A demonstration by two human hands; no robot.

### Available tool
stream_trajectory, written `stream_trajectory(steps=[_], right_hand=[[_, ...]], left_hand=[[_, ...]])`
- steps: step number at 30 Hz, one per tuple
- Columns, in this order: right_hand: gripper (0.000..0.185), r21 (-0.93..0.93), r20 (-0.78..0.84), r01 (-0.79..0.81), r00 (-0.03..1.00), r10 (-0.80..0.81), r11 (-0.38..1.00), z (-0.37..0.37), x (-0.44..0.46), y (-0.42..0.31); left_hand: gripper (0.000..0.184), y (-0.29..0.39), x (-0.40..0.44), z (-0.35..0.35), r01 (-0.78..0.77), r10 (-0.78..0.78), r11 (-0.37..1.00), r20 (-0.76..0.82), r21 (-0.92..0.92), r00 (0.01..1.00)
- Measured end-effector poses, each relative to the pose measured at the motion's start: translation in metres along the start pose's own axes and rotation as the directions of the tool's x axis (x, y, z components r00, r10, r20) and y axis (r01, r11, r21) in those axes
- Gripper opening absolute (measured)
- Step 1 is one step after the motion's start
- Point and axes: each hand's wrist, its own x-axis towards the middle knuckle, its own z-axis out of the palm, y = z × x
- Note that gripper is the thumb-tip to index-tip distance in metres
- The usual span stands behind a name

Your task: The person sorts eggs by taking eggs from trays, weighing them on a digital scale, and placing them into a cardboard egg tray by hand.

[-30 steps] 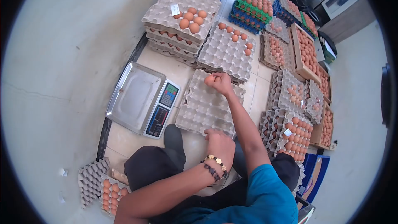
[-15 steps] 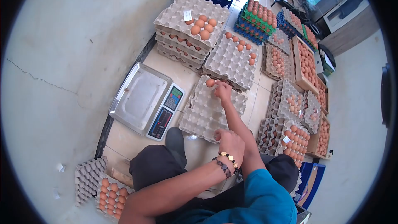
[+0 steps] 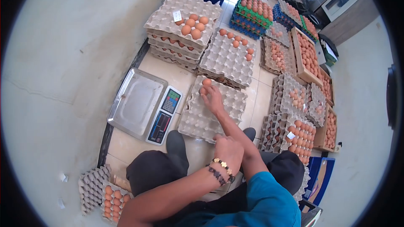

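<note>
A grey cardboard egg tray (image 3: 198, 115) lies on the floor in front of me, with one brown egg (image 3: 206, 82) in its far part. My right hand (image 3: 213, 101) reaches over the tray, its fingertips closed on a second egg (image 3: 203, 91) just on the near side of the first. At the tray's near edge is my left hand (image 3: 229, 149), wearing bead bracelets, with its fingers curled inward. The back of that hand hides what it holds, if anything. My forearms overlap near the wrists.
A digital scale (image 3: 141, 105) with a metal pan stands left of the tray. Beyond are tray stacks (image 3: 181, 17) and a partly filled tray (image 3: 227, 59). On the right stand more egg trays (image 3: 299, 138) and wooden crates (image 3: 309, 56). My boot (image 3: 176, 149) is near the tray.
My right hand has moved left and slightly nearer, and a second egg now shows at its fingertips. My left hand has shifted slightly left and nearer. The whole view has shifted a little.
</note>
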Motion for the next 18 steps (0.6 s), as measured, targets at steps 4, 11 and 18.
stream_trajectory(steps=[4,11,18], right_hand=[[0.012,0.074,-0.131,-0.059,0.989,0.068,0.996,-0.024,0.017,-0.008],[0.026,-0.136,-0.242,-0.15,0.964,0.114,0.979,-0.065,0.185,0.095],[0.041,-0.487,-0.087,-0.161,0.987,0.136,0.858,-0.06,0.302,0.117]], left_hand=[[0.02,-0.015,-0.022,-0.014,-0.065,0.054,0.99,-0.084,-0.127,0.995],[0.036,-0.073,-0.048,-0.076,0.02,-0.013,0.957,0.024,-0.29,1.0],[0.052,-0.095,-0.033,-0.073,0.131,-0.054,0.965,0.315,-0.228,0.947]])
